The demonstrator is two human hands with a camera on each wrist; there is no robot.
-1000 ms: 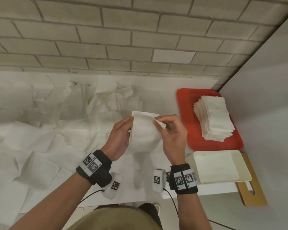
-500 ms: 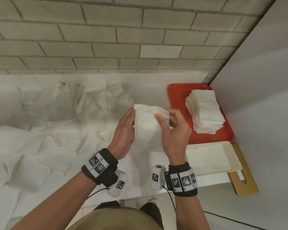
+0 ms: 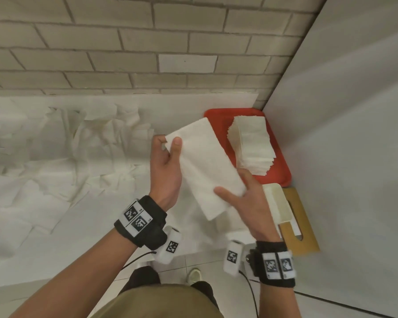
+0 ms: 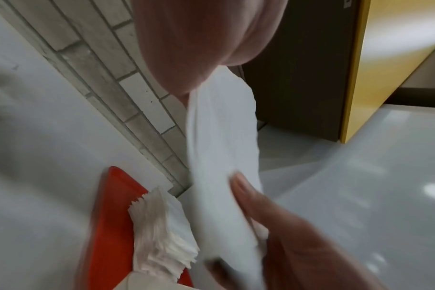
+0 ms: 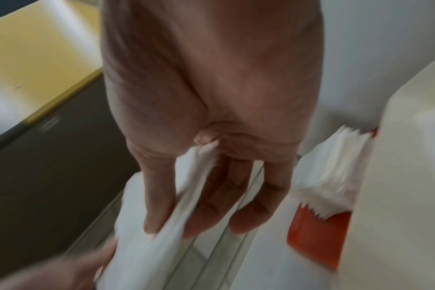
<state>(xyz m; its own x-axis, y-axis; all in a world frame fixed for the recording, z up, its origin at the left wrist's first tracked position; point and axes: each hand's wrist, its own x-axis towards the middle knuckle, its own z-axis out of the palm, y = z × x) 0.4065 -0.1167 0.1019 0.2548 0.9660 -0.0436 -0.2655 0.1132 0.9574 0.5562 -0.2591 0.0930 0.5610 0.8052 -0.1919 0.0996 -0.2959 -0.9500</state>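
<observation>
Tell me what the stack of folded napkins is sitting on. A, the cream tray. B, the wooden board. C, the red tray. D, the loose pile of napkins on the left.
C: the stack of folded napkins rests on the red tray, just right of the single napkin that the left hand and right hand hold between them.

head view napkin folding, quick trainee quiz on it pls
1. True or false: the stack lies on the red tray.
2. Which hand pinches the napkin at its far corner? A left, B right
3. Fill in: the right hand holds the napkin's ___ end.
Key: 1 true; 2 A, the left hand; 3 near.
</observation>
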